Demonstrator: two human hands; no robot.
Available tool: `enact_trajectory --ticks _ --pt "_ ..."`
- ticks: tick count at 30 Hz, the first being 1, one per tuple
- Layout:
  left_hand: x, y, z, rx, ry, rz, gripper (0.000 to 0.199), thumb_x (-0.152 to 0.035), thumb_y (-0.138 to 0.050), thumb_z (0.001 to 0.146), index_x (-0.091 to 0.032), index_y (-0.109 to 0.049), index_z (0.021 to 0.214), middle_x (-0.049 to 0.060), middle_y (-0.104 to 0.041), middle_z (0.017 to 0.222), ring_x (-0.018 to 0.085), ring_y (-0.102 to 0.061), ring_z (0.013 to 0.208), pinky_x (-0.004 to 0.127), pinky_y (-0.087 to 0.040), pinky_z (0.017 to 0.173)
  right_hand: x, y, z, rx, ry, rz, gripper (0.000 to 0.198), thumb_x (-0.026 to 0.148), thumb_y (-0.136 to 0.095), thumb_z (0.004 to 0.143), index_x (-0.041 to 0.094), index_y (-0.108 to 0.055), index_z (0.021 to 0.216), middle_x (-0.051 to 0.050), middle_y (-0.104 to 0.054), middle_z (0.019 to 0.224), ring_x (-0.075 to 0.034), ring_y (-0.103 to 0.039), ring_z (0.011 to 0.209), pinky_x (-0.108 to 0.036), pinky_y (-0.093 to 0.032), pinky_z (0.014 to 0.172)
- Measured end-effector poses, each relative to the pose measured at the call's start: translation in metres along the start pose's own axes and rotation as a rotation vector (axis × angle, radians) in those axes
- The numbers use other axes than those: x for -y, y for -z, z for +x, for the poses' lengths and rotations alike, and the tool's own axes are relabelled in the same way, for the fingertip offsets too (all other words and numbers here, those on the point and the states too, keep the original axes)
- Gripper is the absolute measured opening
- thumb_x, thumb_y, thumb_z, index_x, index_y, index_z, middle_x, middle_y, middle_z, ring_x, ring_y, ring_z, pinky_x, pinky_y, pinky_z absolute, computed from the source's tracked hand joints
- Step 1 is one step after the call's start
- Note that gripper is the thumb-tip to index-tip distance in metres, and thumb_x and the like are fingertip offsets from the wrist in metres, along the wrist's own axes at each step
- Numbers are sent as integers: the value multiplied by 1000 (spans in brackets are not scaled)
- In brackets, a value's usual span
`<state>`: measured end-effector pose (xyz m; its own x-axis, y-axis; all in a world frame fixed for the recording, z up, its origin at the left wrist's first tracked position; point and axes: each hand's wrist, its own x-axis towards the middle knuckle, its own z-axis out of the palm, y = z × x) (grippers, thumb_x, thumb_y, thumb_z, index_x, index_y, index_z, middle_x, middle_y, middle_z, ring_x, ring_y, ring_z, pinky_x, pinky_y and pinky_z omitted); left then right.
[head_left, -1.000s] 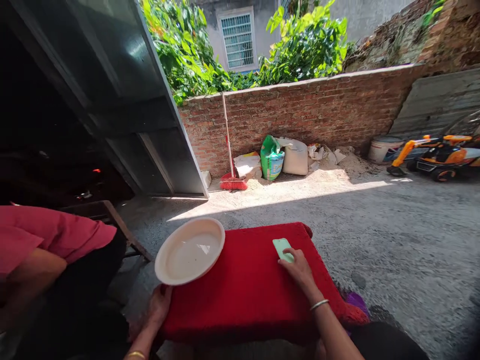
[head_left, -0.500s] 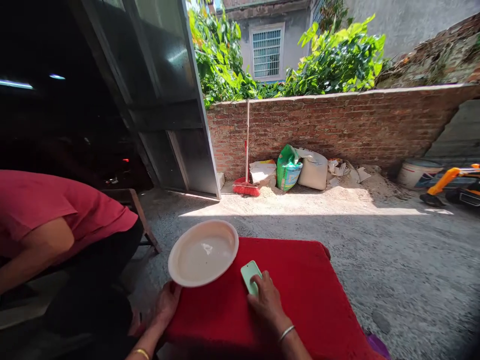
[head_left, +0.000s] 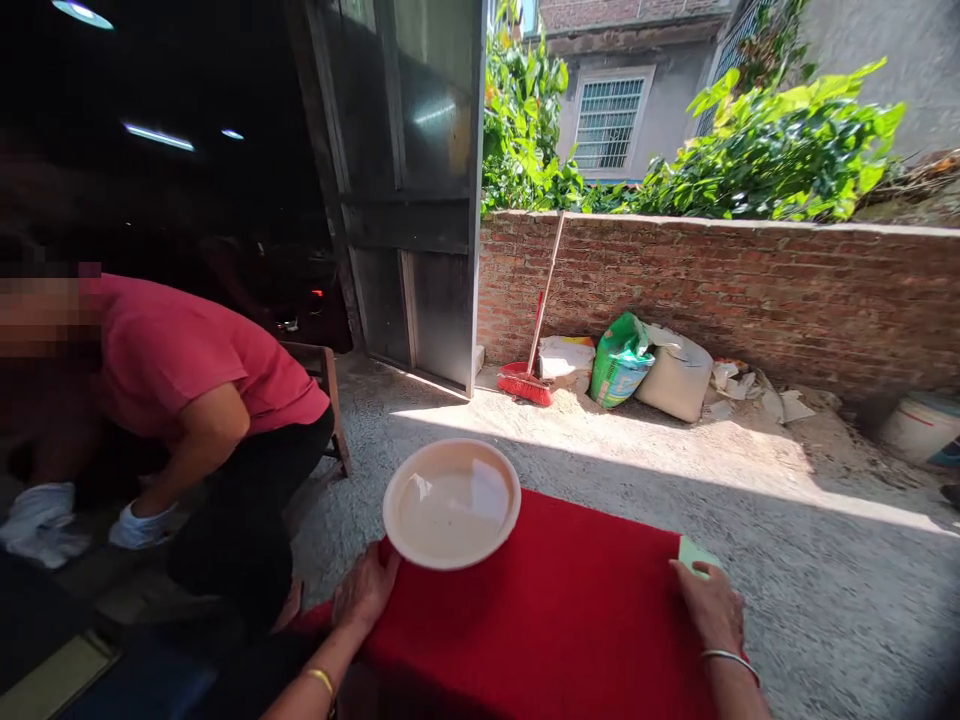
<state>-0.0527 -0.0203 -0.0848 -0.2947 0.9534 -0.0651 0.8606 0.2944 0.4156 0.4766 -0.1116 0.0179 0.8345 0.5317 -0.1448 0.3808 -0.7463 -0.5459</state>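
A cream-coloured round basin [head_left: 409,535] holding what looks like clear water rests on the far left corner of a red-covered table [head_left: 570,600]. Just below its rim, my left hand [head_left: 366,592] is closed around the left edge of the red cover; some of its fingers are hidden. Over at the table's right edge, my right hand [head_left: 712,605] grips a flat pale green piece [head_left: 694,552] with rounded corners. Fingers cover much of it, so its exact kind does not show.
A person in a red shirt [head_left: 210,350] and white gloves bends over on the left, near a wooden chair [head_left: 330,400]. Beyond the concrete floor stand a tall metal door [head_left: 412,300], a broom [head_left: 547,290] with a red dustpan, sacks [head_left: 622,360] and a brick wall [head_left: 750,300].
My right hand has moved the pale green piece from the middle of the table to its right edge. The view has turned left. My left hand stays by the basin.
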Motion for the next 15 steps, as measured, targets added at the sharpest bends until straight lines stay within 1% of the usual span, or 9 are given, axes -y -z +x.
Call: enact_trajectory --ticks 2,3,6,8,10,12,13,15 --pt "-4 6 -5 24 -5 16 51 -43 -43 99 -9 -55 134 22 -69 121 38 -67 111 47 -50 91 18 -17 -8 17 13 -11 63 58 -39 88 14 -56 130 -31 -51 124 -43 -64 105 -48 -49 71" --pt "-6 8 -7 27 -7 20 50 -43 -42 99 -9 -54 134 22 -69 121 38 -67 110 47 -50 90 30 -31 -15 34 46 -12 62 57 -38 89 15 -55 131 -30 -51 124 -42 -64 103 -47 -49 71" --pt "-6 10 -9 22 -14 17 47 -41 -42 99 -11 -55 132 21 -69 122 37 -67 112 46 -50 90 72 -81 -53 116 219 -1 51 48 -47 89 19 -58 129 -19 -55 116 -34 -66 98 -43 -49 75" --pt "-4 10 -9 12 -23 11 46 -42 -42 100 -12 -56 132 20 -68 124 37 -66 113 46 -51 90 97 -112 -84 201 370 17 41 40 -56 84 23 -64 121 -11 -56 109 -28 -65 96 -37 -49 76" --pt "-2 8 -8 7 -36 10 47 -42 -42 99 -11 -56 133 20 -68 125 36 -66 113 46 -50 90 113 -134 -109 301 520 39 33 32 -66 76 26 -70 108 -4 -58 102 -22 -64 91 -30 -47 75" --pt "-2 7 -8 0 -44 12 49 -42 -42 99 -9 -55 134 21 -69 123 36 -67 112 46 -50 91 118 -140 -120 380 621 58 31 27 -72 67 28 -73 98 0 -60 97 -19 -63 87 -27 -46 72" --pt "-2 6 -8 -2 -43 15 50 -42 -42 99 -9 -54 135 21 -69 122 36 -67 112 46 -50 91 115 -137 -117 396 640 65 31 26 -73 65 28 -73 97 1 -61 96 -19 -63 85 -26 -47 72" --pt "-3 6 -8 4 -28 23 51 -43 -42 99 -9 -54 136 21 -69 121 37 -67 111 47 -51 91 103 -121 -99 375 613 78 33 28 -70 67 27 -73 99 0 -64 95 -21 -64 86 -28 -49 73"
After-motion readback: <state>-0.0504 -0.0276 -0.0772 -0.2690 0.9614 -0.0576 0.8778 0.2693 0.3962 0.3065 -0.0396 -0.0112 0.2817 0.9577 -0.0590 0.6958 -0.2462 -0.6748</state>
